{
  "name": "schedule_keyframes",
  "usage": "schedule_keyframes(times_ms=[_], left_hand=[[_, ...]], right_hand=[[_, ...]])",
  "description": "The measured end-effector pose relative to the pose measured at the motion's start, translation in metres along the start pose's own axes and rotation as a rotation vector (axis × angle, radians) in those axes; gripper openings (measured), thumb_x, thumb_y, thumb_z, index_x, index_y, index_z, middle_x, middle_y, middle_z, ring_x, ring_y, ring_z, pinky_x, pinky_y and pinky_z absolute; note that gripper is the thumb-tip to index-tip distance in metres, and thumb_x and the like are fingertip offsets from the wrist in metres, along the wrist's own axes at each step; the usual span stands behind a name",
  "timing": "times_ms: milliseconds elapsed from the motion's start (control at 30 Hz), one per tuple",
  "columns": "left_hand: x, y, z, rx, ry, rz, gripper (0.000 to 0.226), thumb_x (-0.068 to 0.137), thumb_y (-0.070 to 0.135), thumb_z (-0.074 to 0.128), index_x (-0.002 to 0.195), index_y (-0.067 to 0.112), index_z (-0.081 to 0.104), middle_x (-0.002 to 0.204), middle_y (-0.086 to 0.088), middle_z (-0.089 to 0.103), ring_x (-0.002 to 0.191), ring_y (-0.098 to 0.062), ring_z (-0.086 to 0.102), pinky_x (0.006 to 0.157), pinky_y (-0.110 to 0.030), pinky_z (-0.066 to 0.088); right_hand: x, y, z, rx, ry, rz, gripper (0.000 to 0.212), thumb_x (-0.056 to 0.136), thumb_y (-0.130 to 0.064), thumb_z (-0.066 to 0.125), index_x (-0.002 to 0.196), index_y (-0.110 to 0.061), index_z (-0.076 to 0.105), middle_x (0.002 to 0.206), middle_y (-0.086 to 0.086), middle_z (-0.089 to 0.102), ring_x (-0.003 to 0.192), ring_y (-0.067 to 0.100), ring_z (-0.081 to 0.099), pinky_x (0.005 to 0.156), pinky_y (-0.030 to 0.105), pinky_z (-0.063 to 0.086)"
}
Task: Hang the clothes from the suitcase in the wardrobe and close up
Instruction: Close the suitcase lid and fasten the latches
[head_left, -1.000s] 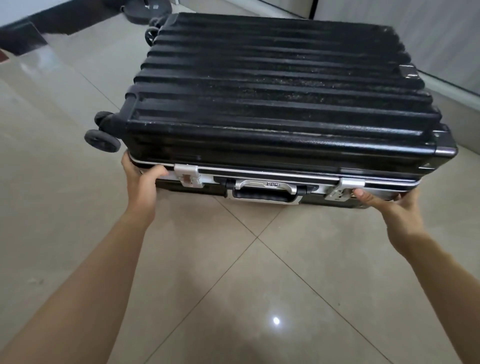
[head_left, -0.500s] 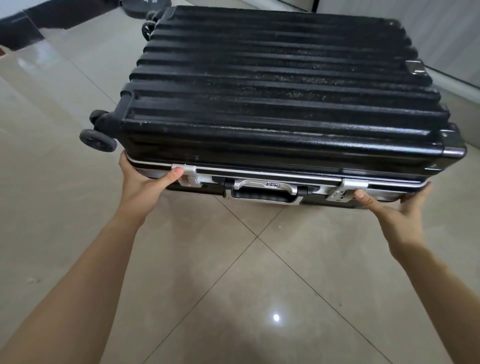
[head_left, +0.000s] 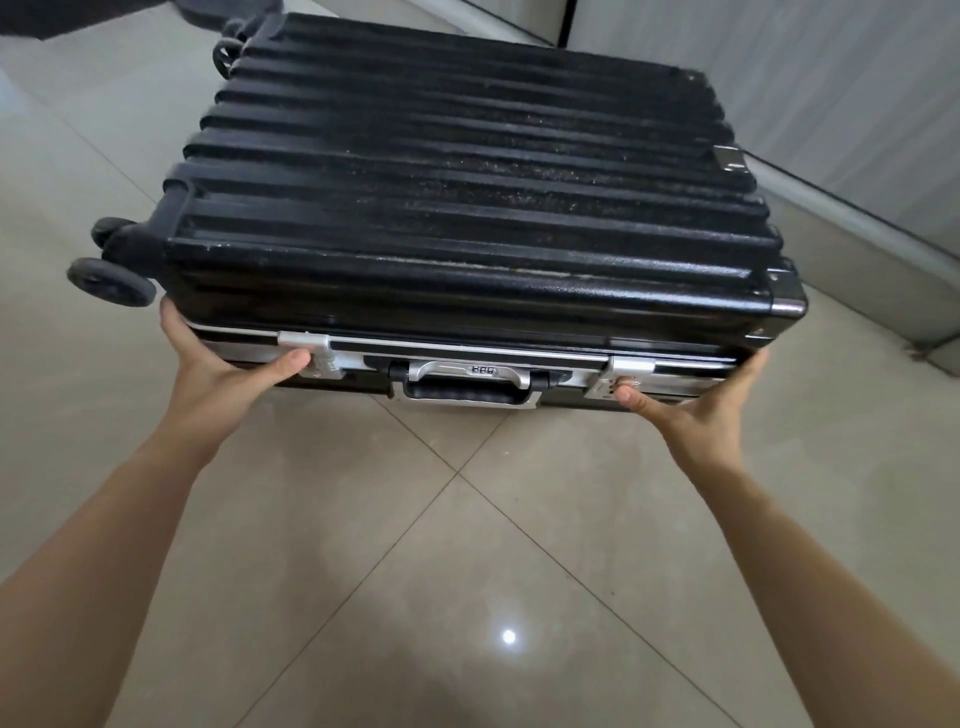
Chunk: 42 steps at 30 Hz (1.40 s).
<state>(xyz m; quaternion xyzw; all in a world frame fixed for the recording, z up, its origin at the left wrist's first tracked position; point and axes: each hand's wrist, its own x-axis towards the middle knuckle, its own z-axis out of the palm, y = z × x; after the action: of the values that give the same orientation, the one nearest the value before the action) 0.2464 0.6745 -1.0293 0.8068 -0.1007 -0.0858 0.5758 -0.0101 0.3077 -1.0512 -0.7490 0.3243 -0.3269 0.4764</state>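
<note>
Closed black suitcase (head_left: 467, 208) broad face up, tiled floor (head_left: 467, 571) beneath, long axis left-right, wheels (head_left: 111, 280) at left, handle (head_left: 467, 395) nearest, left hand (head_left: 228, 374) and right hand (head_left: 701, 400) each clasping its near edge.

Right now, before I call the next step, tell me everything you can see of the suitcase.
The suitcase is a black hard-shell case with a ribbed, scuffed lid, lying lid up on the tiled floor, lid shut. Its front has a silver frame, two silver latches, and a handle with a combination lock. Black wheels stick out at the left end. The left hand and right hand grip the front edge, a thumb beside each latch. Nothing inside shows.
</note>
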Motion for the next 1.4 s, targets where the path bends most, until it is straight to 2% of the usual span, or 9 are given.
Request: schedule_keyframes(times_ms=[100, 233, 333, 533, 700, 900, 1033, 1200, 1400], left_hand=[[-0.003, -0.002, 0.0, 0.049, -0.007, 0.028, 0.125, 0.067, 0.02, 0.088, 0.15, 0.03, -0.004, 0.148, 0.016, 0.035, 0.134, -0.001, 0.037, 0.116, -0.036, 0.029], [-0.005, -0.002, 0.004, 0.064, 0.029, 0.058, 0.125, 0.066, 0.019, 0.088, 0.151, 0.029, -0.003, 0.148, 0.014, 0.036, 0.133, -0.001, 0.038, 0.114, -0.03, 0.03], [-0.006, 0.0, 0.005, 0.073, 0.042, 0.086, 0.124, 0.066, 0.017, 0.088, 0.151, 0.024, -0.002, 0.148, 0.011, 0.038, 0.133, 0.0, 0.038, 0.112, -0.025, 0.031], [-0.006, -0.001, 0.005, 0.094, 0.06, 0.122, 0.122, 0.064, 0.019, 0.09, 0.152, 0.021, 0.005, 0.145, 0.011, 0.04, 0.132, 0.001, 0.04, 0.114, -0.028, 0.032], [-0.007, -0.004, 0.009, 0.116, 0.103, 0.141, 0.12, 0.064, 0.02, 0.09, 0.151, 0.021, 0.007, 0.137, 0.02, 0.043, 0.123, 0.017, 0.04, 0.106, -0.009, 0.032], [-0.004, -0.008, 0.008, 0.13, 0.117, 0.139, 0.122, 0.061, 0.026, 0.092, 0.151, 0.026, 0.009, 0.143, 0.013, 0.046, 0.13, 0.0, 0.044, 0.113, -0.034, 0.035], [-0.003, -0.007, 0.008, 0.13, 0.107, 0.139, 0.121, 0.061, 0.026, 0.091, 0.15, 0.027, 0.009, 0.144, 0.014, 0.044, 0.131, 0.001, 0.042, 0.114, -0.034, 0.034], [-0.005, -0.005, 0.009, 0.146, 0.122, 0.126, 0.119, 0.062, 0.024, 0.091, 0.15, 0.027, 0.01, 0.143, 0.014, 0.044, 0.131, 0.001, 0.042, 0.113, -0.03, 0.034], [-0.005, -0.004, 0.012, 0.19, 0.149, 0.096, 0.121, 0.064, 0.026, 0.09, 0.151, 0.027, 0.007, 0.144, 0.013, 0.043, 0.131, 0.0, 0.042, 0.111, -0.023, 0.034]], right_hand=[[0.0, 0.005, -0.005, -0.042, -0.024, -0.005, 0.141, 0.048, -0.04, 0.096, 0.152, -0.012, 0.005, 0.153, 0.002, 0.024, 0.143, 0.011, 0.028, 0.12, 0.034, 0.024], [0.002, 0.009, -0.002, -0.054, 0.028, 0.053, 0.146, 0.047, -0.052, 0.095, 0.152, -0.012, 0.003, 0.158, 0.008, 0.019, 0.147, 0.02, 0.023, 0.12, 0.046, 0.022], [0.001, 0.008, 0.001, -0.063, 0.047, 0.077, 0.146, 0.046, -0.053, 0.095, 0.152, -0.011, 0.004, 0.158, 0.009, 0.02, 0.147, 0.021, 0.023, 0.12, 0.046, 0.022], [-0.003, 0.01, 0.005, -0.088, 0.118, 0.074, 0.143, 0.046, -0.049, 0.095, 0.152, -0.012, 0.007, 0.157, 0.007, 0.023, 0.146, 0.018, 0.024, 0.121, 0.043, 0.021], [-0.003, 0.009, 0.007, -0.133, 0.155, 0.073, 0.141, 0.044, -0.054, 0.094, 0.15, -0.009, 0.014, 0.153, 0.009, 0.03, 0.143, 0.022, 0.03, 0.119, 0.044, 0.025], [-0.001, 0.0, 0.004, -0.249, 0.129, 0.055, 0.137, 0.045, -0.04, 0.097, 0.15, -0.006, 0.015, 0.142, 0.012, 0.034, 0.134, 0.024, 0.031, 0.118, 0.039, 0.024], [0.005, -0.007, -0.005, -0.26, 0.047, 0.04, 0.134, 0.045, -0.036, 0.098, 0.148, -0.007, 0.017, 0.141, 0.009, 0.031, 0.134, 0.021, 0.03, 0.118, 0.043, 0.024], [0.003, -0.012, -0.006, -0.135, 0.042, 0.049, 0.127, 0.047, -0.049, 0.091, 0.148, -0.013, 0.023, 0.139, 0.003, 0.031, 0.13, 0.013, 0.026, 0.11, 0.017, 0.023], [0.004, -0.012, 0.002, -0.155, 0.141, 0.059, 0.133, 0.045, -0.069, 0.08, 0.15, -0.012, 0.021, 0.141, 0.009, 0.033, 0.132, 0.019, 0.025, 0.113, 0.028, 0.022]])
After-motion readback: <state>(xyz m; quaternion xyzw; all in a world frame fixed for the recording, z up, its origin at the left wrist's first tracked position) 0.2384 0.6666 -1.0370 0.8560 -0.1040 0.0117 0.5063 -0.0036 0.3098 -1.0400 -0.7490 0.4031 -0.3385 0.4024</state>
